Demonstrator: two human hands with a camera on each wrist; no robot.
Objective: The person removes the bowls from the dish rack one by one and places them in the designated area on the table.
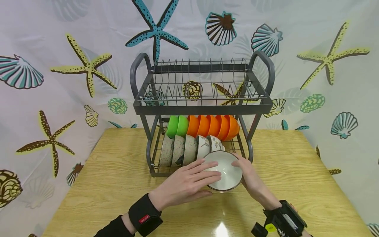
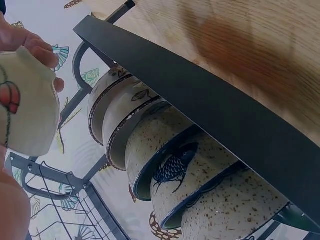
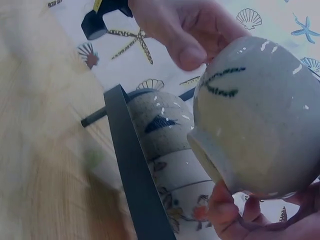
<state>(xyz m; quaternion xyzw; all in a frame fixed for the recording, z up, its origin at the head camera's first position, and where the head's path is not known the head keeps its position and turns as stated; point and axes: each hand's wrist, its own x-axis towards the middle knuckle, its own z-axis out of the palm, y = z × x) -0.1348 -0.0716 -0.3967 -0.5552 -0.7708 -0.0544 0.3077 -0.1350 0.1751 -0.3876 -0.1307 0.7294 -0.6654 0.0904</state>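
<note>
A white bowl [image 1: 226, 171] with a dark rim tilts its hollow side toward me in the head view. My right hand [image 1: 248, 172] grips its right side, thumb over the rim and fingers behind. From the left, my left hand [image 1: 189, 181] lays straight fingers over the bowl's inside, with its thumb below the rim. The left wrist view shows a pink design on the bowl's outside [image 2: 35, 107]. In the right wrist view, right-hand fingers [image 3: 222, 207] curl at the foot ring, while the left thumb [image 3: 192, 55] is close to the wall.
Behind the hands stands a grey two-tier dish rack [image 1: 202, 110]. Its lower tier holds speckled bowls [image 1: 174, 149], floral bowls [image 1: 204, 144], green bowls [image 1: 177, 125] and several orange bowls [image 1: 213, 126]. A wooden table [image 1: 109, 177] carries the rack, before a patterned cloth [image 1: 189, 26].
</note>
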